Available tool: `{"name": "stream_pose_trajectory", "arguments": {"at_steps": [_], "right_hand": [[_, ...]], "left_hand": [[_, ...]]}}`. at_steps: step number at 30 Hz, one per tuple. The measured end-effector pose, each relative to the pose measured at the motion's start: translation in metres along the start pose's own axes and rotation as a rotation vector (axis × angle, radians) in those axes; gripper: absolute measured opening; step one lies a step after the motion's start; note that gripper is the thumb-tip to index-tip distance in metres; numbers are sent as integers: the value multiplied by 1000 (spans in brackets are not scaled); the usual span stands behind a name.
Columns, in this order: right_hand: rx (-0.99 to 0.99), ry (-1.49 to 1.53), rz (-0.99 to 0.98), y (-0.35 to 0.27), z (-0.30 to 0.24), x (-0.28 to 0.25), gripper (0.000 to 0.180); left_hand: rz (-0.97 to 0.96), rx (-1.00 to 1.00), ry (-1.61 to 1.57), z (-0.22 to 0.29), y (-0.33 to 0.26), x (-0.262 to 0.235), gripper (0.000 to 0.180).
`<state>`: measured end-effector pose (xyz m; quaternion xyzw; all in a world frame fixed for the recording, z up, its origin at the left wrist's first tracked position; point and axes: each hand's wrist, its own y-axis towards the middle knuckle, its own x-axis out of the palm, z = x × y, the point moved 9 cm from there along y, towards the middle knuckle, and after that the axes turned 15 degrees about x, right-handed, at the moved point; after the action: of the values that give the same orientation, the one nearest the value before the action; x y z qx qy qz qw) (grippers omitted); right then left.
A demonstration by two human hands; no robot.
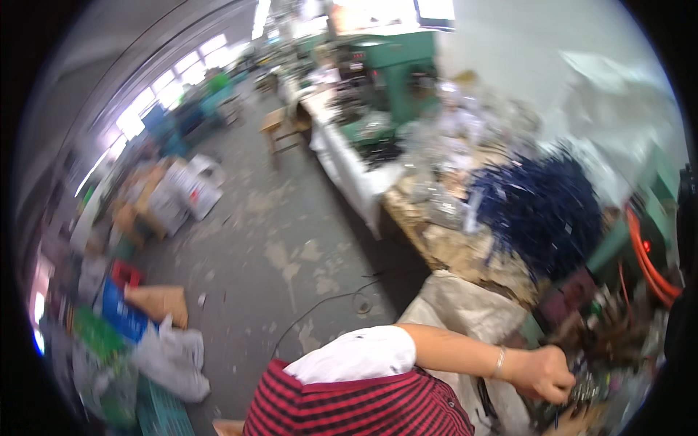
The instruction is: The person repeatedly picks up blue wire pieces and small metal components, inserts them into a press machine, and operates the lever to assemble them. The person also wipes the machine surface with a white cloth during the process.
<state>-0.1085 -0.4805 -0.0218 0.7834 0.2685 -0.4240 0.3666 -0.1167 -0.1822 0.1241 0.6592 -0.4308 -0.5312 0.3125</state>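
My left hand, with a bracelet at the wrist, reaches out to the right with its fingers curled closed. What it grips, if anything, is too blurred to make out. A thin dark strand shows just below its fingers. The hand is beside a cluttered machine with metal parts. Below and right of it lies a blurred tan shape that may be my right hand; no fingers can be made out. A large heap of dark blue strips or wires rests on the bench beyond.
Orange hoses curve at the right. A pale sack hangs at the bench, which carries clear plastic bags and a green machine. A cable crosses the floor. Bags and boxes line the left, near a wooden stool.
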Motion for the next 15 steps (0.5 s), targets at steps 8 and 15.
{"name": "stream_pose_trajectory", "arguments": {"at_steps": [8,15], "right_hand": [[144,160,140,-40,-51,-86,39],[227,219,215,-37,-62,-87,27]], "left_hand": [[-67,-333,412,-49,-58,-104,15],[-559,-1497,707,-175,-284,-156,44]]}}
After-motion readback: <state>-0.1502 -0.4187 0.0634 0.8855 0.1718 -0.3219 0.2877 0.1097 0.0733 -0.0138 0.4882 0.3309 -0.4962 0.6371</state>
